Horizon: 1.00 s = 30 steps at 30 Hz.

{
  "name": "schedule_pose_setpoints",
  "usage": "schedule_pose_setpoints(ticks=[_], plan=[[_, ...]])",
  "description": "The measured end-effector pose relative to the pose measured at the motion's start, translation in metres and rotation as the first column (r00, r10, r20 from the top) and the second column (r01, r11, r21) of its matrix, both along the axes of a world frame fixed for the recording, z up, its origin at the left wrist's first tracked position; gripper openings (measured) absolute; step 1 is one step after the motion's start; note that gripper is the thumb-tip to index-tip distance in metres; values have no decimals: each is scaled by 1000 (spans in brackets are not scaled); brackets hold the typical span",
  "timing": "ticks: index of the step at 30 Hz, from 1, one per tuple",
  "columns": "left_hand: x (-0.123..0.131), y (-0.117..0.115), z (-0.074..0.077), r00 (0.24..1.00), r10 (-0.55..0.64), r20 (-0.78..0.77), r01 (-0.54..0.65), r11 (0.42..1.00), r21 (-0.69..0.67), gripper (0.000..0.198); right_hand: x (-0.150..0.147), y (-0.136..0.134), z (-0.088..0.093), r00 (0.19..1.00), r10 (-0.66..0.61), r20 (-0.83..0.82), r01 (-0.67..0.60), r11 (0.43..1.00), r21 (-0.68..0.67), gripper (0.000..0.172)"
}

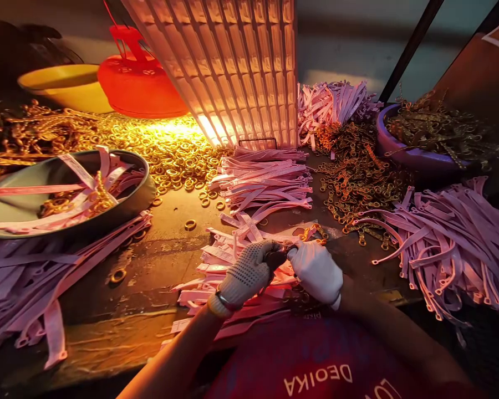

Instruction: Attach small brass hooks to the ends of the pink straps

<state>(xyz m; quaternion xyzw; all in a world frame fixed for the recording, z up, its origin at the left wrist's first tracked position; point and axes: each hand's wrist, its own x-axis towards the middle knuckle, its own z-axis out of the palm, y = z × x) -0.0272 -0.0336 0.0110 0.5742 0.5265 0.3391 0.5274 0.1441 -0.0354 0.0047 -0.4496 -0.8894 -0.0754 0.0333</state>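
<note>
Both my hands wear white knit gloves and meet at the table's near edge. My left hand is closed in a pinch, its fingertips pressed against those of my right hand, which is also closed. Between them sits a small piece with a brass ring and clasp; a pink strap seems to run through it, but I cannot make out which hand holds what. Under the hands lies a heap of pink straps. A neater stack of pink straps lies just beyond.
Loose brass rings are spread at the back left under warm light. A grey bowl at left holds straps and clasps. Darker clasps, a purple bowl, a ribbed white panel and more straps lie right and behind.
</note>
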Motion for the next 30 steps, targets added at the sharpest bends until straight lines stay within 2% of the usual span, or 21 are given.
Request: schedule_pose_setpoints(ticks=[3, 5, 7, 9, 11, 14, 19, 21, 24, 26, 28, 30], plan=[[3, 1, -5, 984, -35, -177, 66, 984, 168, 9, 1, 2, 0, 998, 19, 66, -16, 999, -52, 23], [4, 2, -13, 969, -87, -231, 132, 973, 188, 11, 3, 4, 2, 995, 11, 102, -1, 995, -101, 20], [1, 3, -21, 967, -113, -227, 145, 981, 130, 16, 4, 5, 6, 992, -25, 120, 42, 989, -139, 21], [-5, 4, -28, 982, -116, -150, 121, 992, 29, 23, 4, 6, 11, 992, -49, 113, 68, 983, -170, 21], [-9, 2, -31, 993, -96, -66, 93, 995, -37, 29, 5, 8, 15, 996, -22, 88, 42, 971, -234, 22], [-10, -2, -27, 997, -75, -29, 73, 996, -45, 34, 3, 11, 17, 998, -14, 55, 31, 940, -340, 25], [-5, -9, -24, 998, -47, -41, 45, 998, -50, 35, -3, 14, 6, 993, -107, 53, 119, 938, -324, 19], [-6, -10, -28, 998, -20, -64, 19, 1000, -17, 31, -3, 13, 1, 996, -73, 50, 85, 948, -305, 18], [-8, -11, -38, 995, -12, -102, 14, 1000, 27, 20, -4, 10, -3, 994, 76, 81, -50, 956, -290, 15], [-9, -12, -42, 995, -30, -99, 34, 999, 36, 23, -5, 9, -2, 978, 161, 135, -111, 940, -323, 16], [-9, -11, -41, 993, -51, -110, 56, 997, 47, 27, -7, 9, -1, 964, 201, 172, -129, 925, -359, 19], [-10, -7, -33, 986, -86, -140, 94, 994, 48, 21, -7, 12, 0, 962, 214, 169, -139, 919, -370, 20]])
